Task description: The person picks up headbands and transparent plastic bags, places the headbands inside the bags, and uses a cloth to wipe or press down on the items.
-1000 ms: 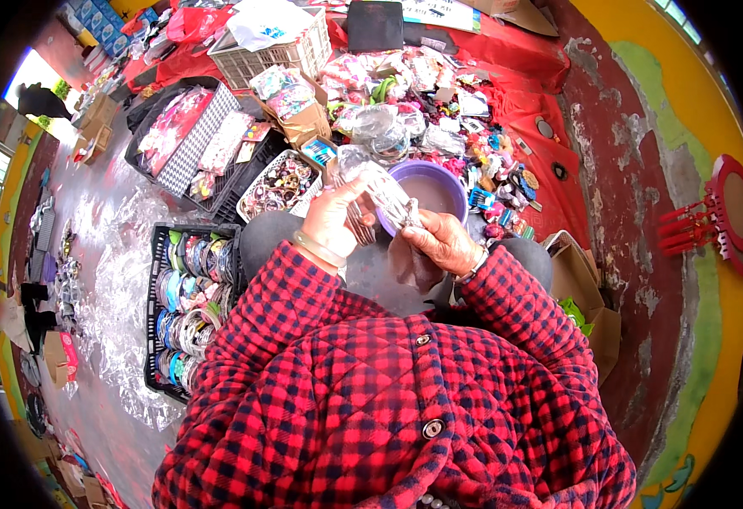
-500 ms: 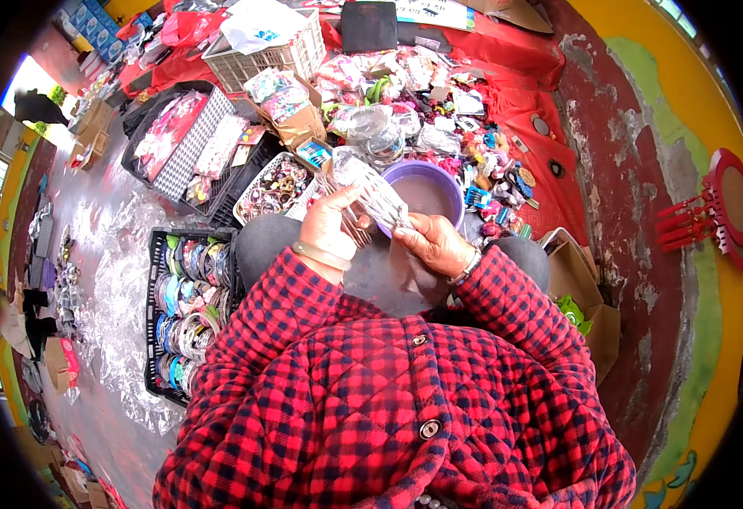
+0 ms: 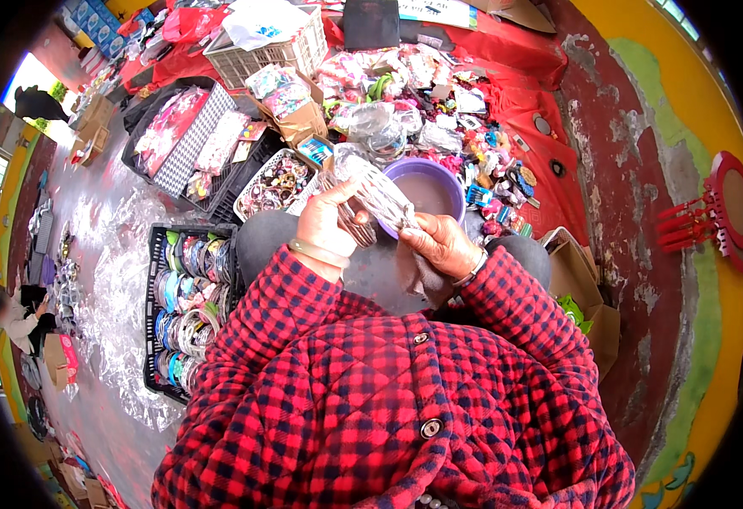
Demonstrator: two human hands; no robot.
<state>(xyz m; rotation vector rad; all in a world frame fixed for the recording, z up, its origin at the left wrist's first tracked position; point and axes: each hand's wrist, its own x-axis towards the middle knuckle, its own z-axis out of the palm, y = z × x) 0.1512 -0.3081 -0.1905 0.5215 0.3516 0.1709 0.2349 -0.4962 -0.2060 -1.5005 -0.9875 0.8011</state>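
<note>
Above my lap, both hands hold a bundle of thin, pale hoops that look like headbands (image 3: 381,197), with shiny, clear-looking stuff at the far end. My left hand (image 3: 325,219) is closed round the bundle's left side, thumb on top. At the near right end, my right hand (image 3: 443,246) pinches the hoops between thumb and fingers. A greyish-pink cloth (image 3: 422,276) hangs beneath my right hand. Just beyond the bundle stands a purple basin (image 3: 459,191) with murky water in it.
A black crate (image 3: 152,339) of colourful headbands stands left of my knee. Beyond it are a white basket (image 3: 242,206) of small hair ties and a houndstooth box (image 3: 193,153). Bagged accessories (image 3: 380,123) lie heaped ahead. A cardboard box (image 3: 579,280) is at right; another person (image 3: 19,318) sits far left.
The bundle has tilted slightly in my hands, and my right hand has shifted a little to the right. More of the cloth hangs in view below it. The far-left person has moved.
</note>
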